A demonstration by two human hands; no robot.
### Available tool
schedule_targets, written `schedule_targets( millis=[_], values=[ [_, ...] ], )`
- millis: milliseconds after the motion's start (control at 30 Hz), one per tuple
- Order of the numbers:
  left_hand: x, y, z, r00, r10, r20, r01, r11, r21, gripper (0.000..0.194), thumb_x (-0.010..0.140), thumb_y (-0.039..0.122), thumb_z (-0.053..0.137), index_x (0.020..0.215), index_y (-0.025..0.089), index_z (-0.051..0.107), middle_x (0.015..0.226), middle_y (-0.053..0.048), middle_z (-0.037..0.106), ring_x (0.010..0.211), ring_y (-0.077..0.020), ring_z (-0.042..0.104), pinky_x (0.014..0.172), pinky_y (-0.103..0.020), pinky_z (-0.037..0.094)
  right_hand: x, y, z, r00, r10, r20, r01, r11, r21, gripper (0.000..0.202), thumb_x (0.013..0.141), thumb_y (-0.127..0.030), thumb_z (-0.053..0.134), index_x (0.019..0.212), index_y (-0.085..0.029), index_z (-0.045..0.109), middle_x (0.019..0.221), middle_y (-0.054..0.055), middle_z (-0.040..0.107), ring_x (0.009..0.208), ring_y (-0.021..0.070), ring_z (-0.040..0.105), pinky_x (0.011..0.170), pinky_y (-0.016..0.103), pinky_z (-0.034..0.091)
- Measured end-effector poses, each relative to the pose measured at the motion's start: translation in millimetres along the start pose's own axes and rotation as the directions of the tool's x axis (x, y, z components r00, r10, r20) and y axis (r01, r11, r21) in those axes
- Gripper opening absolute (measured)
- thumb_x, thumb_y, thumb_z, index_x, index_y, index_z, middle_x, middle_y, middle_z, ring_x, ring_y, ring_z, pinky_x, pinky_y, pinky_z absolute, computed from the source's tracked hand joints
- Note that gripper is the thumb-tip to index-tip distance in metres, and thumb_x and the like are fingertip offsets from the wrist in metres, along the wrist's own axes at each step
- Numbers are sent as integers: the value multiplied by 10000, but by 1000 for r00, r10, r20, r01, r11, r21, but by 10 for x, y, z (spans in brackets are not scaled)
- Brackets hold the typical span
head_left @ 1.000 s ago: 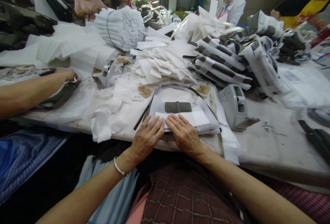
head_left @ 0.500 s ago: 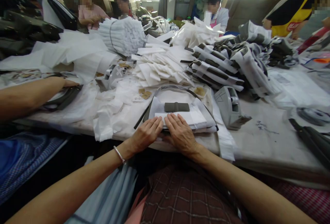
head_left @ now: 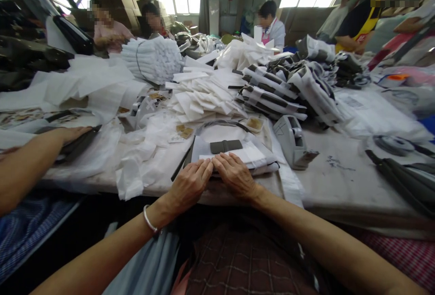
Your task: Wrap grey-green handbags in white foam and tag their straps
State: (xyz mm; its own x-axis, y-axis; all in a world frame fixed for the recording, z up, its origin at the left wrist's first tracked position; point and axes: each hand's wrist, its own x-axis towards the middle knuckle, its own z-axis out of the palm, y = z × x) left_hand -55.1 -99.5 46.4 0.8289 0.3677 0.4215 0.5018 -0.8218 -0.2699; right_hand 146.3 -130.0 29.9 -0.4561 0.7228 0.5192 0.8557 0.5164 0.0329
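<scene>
A dark grey-green handbag lies flat in front of me, its curved handle (head_left: 234, 123) pointing away and its body mostly covered by white wrapping sheet (head_left: 265, 153). A short dark tab (head_left: 225, 146) shows on top. Along the near edge runs a folded white strip (head_left: 249, 155). My left hand (head_left: 192, 178), with a bracelet at the wrist, has its fingers together over the strip's near left end. Beside it, nearly touching, my right hand (head_left: 234, 175) presses its fingers over the same edge. Both thumbs are mostly hidden.
A grey tape dispenser (head_left: 292, 143) stands right of the bag. Behind are a pile of white foam pieces (head_left: 207, 95) and wrapped dark parts (head_left: 272, 89). Crumpled white sheets (head_left: 132, 154) lie left. A co-worker's hand (head_left: 73, 136) touches a dark piece at far left. Other people stand across the table.
The view has tilted up and turned slightly right. My hands stay at the near edge of the handbag and have drawn closer together. The co-worker's arm at left has moved over the dark piece.
</scene>
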Motion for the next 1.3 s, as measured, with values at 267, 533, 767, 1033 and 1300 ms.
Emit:
schedule_targets(
  millis=[267, 533, 767, 1033, 1300],
  values=[
    [28, -1, 71, 987, -55, -154, 78, 986, 150, 354, 925, 71, 491, 1273, 58, 554, 1197, -152, 669, 1074, -282, 630, 917, -411, 504, 206, 100, -148, 992, -70, 102, 64, 996, 60, 290, 926, -259, 585, 1172, -110, 542, 1168, 164, 669, 1151, 302, 595, 1005, 444, 434],
    [30, -81, 99, 978, -110, -176, 107, 994, -27, 316, 950, 79, 465, 1249, 98, 565, 1138, -127, 691, 996, -234, 650, 865, -367, 510, 213, 37, -188, 994, 16, 112, -18, 1000, 18, 472, 894, -277, 681, 1297, -121, 490, 1248, 169, 625, 1221, 328, 532, 1039, 520, 400],
    [-93, -74, 54, 969, -150, -195, 153, 988, -1, 353, 958, 91, 462, 1300, 93, 549, 1173, -120, 689, 1034, -249, 641, 899, -372, 480, 307, -108, -43, 997, 15, 77, -16, 1000, 11, 223, 1018, -153, 395, 1107, -107, 594, 1072, 131, 685, 1050, 257, 610, 979, 436, 458],
    [-342, -161, 32, 957, -169, -235, 165, 986, -36, 359, 952, 90, 488, 1303, 117, 561, 1179, -103, 699, 1042, -255, 646, 920, -378, 468, -47, 150, -649, 985, 88, -149, -38, 950, 311, 232, 990, -175, 524, 1200, -197, 618, 1205, 60, 690, 1170, 195, 595, 1057, 385, 429],
    [-416, -140, 95, 952, -156, -264, 145, 987, -62, 468, 943, 83, 495, 1405, 163, 492, 1179, -91, 706, 1074, -250, 655, 976, -380, 459, -1023, 1196, -902, 767, 634, -100, -632, 773, 55, 242, 935, -399, 621, 806, -206, 689, 790, 26, 710, 700, 195, 666, 635, 306, 476]
  ],
)
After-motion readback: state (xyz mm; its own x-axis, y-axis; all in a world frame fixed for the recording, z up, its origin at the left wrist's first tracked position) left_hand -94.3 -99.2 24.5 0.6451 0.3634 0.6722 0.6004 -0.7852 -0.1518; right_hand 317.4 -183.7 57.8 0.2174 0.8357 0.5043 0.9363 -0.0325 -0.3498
